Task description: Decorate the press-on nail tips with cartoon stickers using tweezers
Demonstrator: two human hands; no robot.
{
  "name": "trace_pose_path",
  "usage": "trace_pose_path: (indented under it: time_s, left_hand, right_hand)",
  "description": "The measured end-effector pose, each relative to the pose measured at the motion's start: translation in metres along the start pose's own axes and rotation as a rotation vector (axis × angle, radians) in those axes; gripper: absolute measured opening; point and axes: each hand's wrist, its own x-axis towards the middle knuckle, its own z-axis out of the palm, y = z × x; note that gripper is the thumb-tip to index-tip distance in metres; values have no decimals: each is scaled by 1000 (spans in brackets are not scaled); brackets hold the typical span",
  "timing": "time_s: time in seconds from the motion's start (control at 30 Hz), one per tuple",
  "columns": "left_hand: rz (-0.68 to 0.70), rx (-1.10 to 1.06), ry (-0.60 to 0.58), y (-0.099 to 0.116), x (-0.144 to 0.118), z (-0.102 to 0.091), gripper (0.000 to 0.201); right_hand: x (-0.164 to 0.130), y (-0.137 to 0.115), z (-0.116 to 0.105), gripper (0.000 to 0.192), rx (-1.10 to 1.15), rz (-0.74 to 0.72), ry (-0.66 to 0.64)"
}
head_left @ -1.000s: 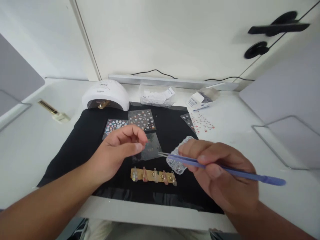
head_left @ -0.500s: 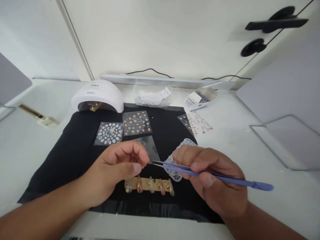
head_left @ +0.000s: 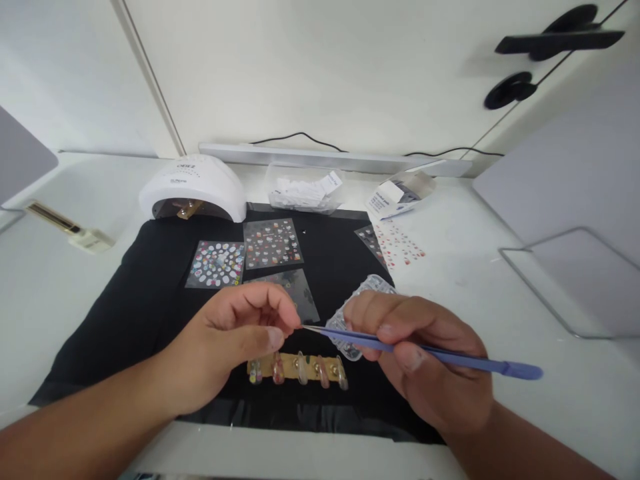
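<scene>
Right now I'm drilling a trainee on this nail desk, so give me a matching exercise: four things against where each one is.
Things:
1. tweezers
2. nail lamp
3. nail tip strip
4. dotted sticker sheet

Places:
A. back left, at the black mat's edge
B. in the right hand
C. on the mat below both hands
D. on the mat beyond the left hand

Pairs: 1-B, 2-A, 3-C, 4-D

Matt black cloth mat, glossy white plastic lamp, smooth blue tweezers with bare metal tips, shiny clear plastic tray.
</scene>
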Motion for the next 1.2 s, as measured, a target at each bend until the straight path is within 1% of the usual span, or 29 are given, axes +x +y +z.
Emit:
trace_pose_path:
  time_s: [0.3, 0.4, 0.57, 0.63, 0.7, 0.77, 0.8, 0.83, 0.9, 0.97, 1.03, 1.07, 1.1, 1.2]
  left_hand:
    - [-16, -1, -9, 0, -1, 0, 4]
    - [-12, 2, -10, 1, -2, 1, 5]
    - [84, 155, 51, 0, 2, 2, 6]
    - [106, 210, 79, 3, 3, 2, 7]
    - [169, 364, 127, 11, -1, 1, 9]
    - [295, 656, 204, 24, -10, 0, 12]
    - [334, 807, 234, 32, -16, 0, 13]
    - [344, 948, 236, 39, -23, -2, 13]
    - [303, 1158, 189, 50, -34, -6, 22]
    - [268, 1284, 87, 51, -40, -13, 23]
    - [256, 1285, 23, 43, -37, -21, 24]
    - [226, 1265, -21, 36, -34, -25, 24]
    - [234, 1255, -48, 30, -30, -27, 25]
    - [236, 1286, -159, 14, -21, -30, 33]
  right_hand:
    - [-2, 1, -1, 19, 14, -20, -8]
    - [-3, 2, 1, 21, 22, -5, 1]
    - [-3, 1, 3, 20, 21, -7, 18]
    - [-3, 2, 3, 19, 20, -5, 19]
    - [-3, 4, 4, 18, 25, 18, 16]
    - [-3, 5, 4, 16, 30, 62, 8]
    - [-3, 6, 5, 15, 32, 90, 2]
    - [-4, 6, 5, 14, 32, 120, -2]
    - [-5, 7, 6, 12, 28, 190, -13]
    - [-6, 7, 6, 11, 21, 262, -45]
    - [-7, 7, 5, 13, 9, 311, -92]
    - [-8, 7, 5, 14, 0, 324, -110]
    - [-8, 7, 5, 14, -13, 330, -121]
    - [-8, 5, 5, 15, -49, 351, -127]
